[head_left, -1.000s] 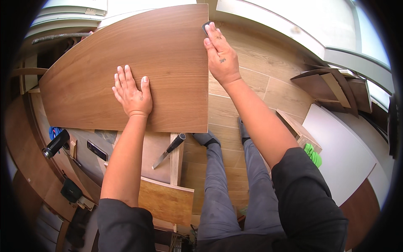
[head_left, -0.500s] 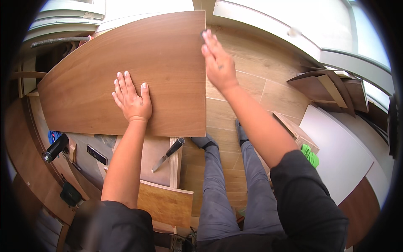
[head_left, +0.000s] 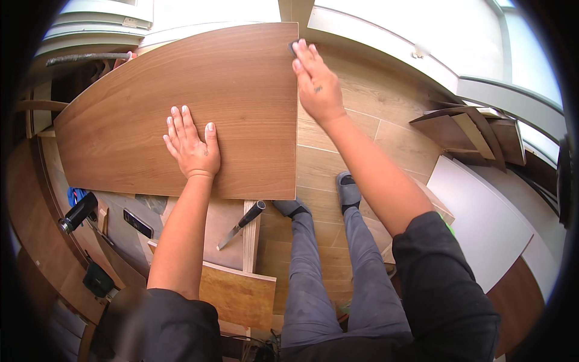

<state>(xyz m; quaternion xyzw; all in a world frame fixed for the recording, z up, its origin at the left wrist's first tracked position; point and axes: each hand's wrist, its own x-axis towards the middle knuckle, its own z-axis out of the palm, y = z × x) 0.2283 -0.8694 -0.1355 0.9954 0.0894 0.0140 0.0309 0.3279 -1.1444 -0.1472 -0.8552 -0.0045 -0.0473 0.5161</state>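
Note:
A large wood-grain board lies flat across the bench in front of me. My left hand rests palm down on its face, fingers stretched out. At the board's far right edge, my right hand presses a small dark block against the side. Its fingers lie over that block and hide most of it, so I cannot tell its exact kind. A chisel-like tool with a black handle lies on the bench near the board's front edge.
A black cylinder and a phone lie on the bench at left. White panels and board offcuts stand on the right. My feet are on the wood-look floor, right of the bench.
The view has shifted slightly. My right hand stays at the board's far right edge with the dark block, and my left hand remains flat on the board.

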